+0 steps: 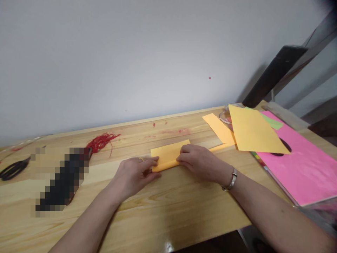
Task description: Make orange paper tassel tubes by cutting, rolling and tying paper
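Note:
A small yellow-orange paper (170,150) lies on the wooden table in front of me, its near edge folded or rolled up toward me. My left hand (137,174), with a ring on one finger, pinches the paper's left end between thumb and fingers. At the right end my right hand (200,161) grips the same near edge, fingers bent together and the thumb hidden. A silver bracelet (233,179) circles my right wrist.
Right of my hands lie orange paper strips (219,128), a yellow sheet (252,130), pink paper (302,168) and scissors partly under the yellow sheet. Leftward are red threads (101,142), a blurred-out dark object (61,182) and black-handled scissors (14,170). A wall (131,63) rises behind the table.

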`<action>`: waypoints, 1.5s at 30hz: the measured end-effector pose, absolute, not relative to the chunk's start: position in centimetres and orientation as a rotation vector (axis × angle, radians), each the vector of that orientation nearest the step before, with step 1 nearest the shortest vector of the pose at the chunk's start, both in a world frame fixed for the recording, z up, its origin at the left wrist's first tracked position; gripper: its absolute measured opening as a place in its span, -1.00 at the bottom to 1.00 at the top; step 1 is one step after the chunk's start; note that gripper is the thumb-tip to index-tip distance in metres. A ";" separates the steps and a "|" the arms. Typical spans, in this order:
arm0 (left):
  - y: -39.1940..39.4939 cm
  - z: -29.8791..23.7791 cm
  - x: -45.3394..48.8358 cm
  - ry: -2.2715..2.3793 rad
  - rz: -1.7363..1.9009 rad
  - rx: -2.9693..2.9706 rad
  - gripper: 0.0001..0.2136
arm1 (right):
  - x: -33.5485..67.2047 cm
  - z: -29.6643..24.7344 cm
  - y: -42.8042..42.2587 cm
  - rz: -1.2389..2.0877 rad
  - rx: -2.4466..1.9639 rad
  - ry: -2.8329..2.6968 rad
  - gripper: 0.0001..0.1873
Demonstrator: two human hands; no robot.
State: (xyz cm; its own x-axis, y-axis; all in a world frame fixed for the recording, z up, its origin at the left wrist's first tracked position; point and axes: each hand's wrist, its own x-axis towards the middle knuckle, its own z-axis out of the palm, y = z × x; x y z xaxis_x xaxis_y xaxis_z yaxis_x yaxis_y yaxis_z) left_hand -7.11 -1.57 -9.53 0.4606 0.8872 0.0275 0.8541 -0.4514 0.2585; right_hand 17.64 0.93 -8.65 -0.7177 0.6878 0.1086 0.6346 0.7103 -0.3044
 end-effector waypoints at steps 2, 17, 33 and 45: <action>-1.5 -9.7 -7.2 1.503 0.238 2.560 -0.77 | 17.7 -8.6 0.9 0.373 -1.055 -2.703 -0.79; -1.4 -9.8 -7.3 1.322 0.394 2.676 -0.79 | 18.1 -8.9 1.3 0.299 -1.059 -2.726 -0.82; -1.7 -9.8 -7.3 1.450 0.390 2.503 -0.78 | 18.2 -8.7 1.6 0.421 -1.111 -2.740 -0.81; -1.1 -10.9 -7.5 1.344 0.562 2.616 -0.83 | 18.1 -8.9 1.2 0.314 -1.081 -2.680 -0.80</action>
State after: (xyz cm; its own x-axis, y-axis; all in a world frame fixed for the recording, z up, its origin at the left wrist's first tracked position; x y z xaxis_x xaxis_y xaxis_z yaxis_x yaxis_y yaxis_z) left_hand -7.51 -1.10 -10.89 0.5291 0.8077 0.2603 0.7527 -0.5883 0.2956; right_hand 18.14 1.15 -8.94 -0.6997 0.7015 0.1351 0.6513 0.7041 -0.2828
